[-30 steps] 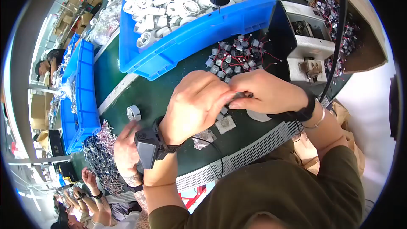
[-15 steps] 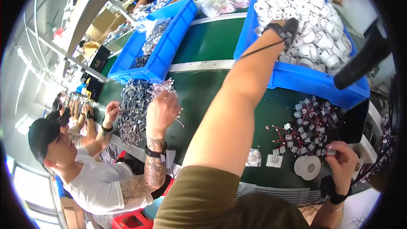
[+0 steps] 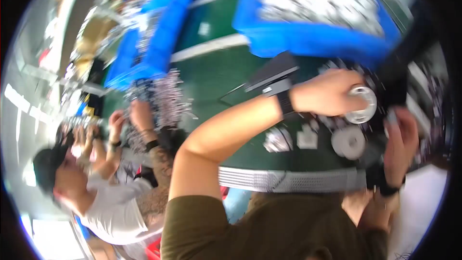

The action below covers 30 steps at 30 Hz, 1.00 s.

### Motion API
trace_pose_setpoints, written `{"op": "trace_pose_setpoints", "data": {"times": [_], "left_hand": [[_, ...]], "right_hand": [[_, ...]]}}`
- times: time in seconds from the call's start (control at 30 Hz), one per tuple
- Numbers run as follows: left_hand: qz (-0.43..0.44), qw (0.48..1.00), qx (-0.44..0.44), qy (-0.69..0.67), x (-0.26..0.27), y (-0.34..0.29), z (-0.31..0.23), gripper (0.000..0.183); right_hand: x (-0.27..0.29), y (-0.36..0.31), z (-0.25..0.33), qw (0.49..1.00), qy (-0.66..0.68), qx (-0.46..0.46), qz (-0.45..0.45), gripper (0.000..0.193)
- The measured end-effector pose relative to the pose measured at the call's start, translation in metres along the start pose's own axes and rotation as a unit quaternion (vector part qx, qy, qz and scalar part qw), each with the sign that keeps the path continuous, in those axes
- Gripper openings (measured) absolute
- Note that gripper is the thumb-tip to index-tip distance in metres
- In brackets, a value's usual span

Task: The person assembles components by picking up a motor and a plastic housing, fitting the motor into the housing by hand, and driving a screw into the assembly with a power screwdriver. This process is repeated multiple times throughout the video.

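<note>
My left hand (image 3: 329, 91) is closed on a round white plastic housing (image 3: 362, 107), its open ring side showing. It hangs over the green worktop, left of my right hand (image 3: 402, 137). Between the fingertips of my right hand is a small grey block-shaped part (image 3: 392, 117), blurred by motion. A white roll (image 3: 348, 142) lies on the worktop below my left hand. Black straps circle both wrists, and a dark box-like device (image 3: 273, 74) rides on the left one. My left hand hides most of the pile of small wired grey parts.
A blue crate (image 3: 308, 41) full of white housings stands at the far right; another blue crate (image 3: 163, 33) is at the left. A clear packet (image 3: 277, 140) and white square pad (image 3: 307, 138) lie near the front. A co-worker (image 3: 106, 188) handles a wire heap (image 3: 168, 98) at left.
My left hand has come out of the crate of white housings with one in its grip, moving near and rightward to my right hand. My right hand has risen slightly, still holding the grey part.
</note>
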<state>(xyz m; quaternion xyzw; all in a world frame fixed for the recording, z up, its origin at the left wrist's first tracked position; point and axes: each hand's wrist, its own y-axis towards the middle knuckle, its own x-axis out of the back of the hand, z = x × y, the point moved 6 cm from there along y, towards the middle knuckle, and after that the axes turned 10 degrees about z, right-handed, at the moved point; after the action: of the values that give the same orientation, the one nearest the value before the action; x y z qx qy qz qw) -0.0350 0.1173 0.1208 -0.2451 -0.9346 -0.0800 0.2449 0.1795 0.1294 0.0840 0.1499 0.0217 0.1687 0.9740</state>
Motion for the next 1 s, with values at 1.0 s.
{"op": "trace_pose_setpoints", "data": {"times": [1.0], "left_hand": [[-0.111, 0.978, -0.110, 0.141, -0.094, -0.032, 0.019, 0.073]], "right_hand": [[-0.036, -0.024, 0.022, 0.938, -0.262, 0.060, 0.220, 0.027]]}}
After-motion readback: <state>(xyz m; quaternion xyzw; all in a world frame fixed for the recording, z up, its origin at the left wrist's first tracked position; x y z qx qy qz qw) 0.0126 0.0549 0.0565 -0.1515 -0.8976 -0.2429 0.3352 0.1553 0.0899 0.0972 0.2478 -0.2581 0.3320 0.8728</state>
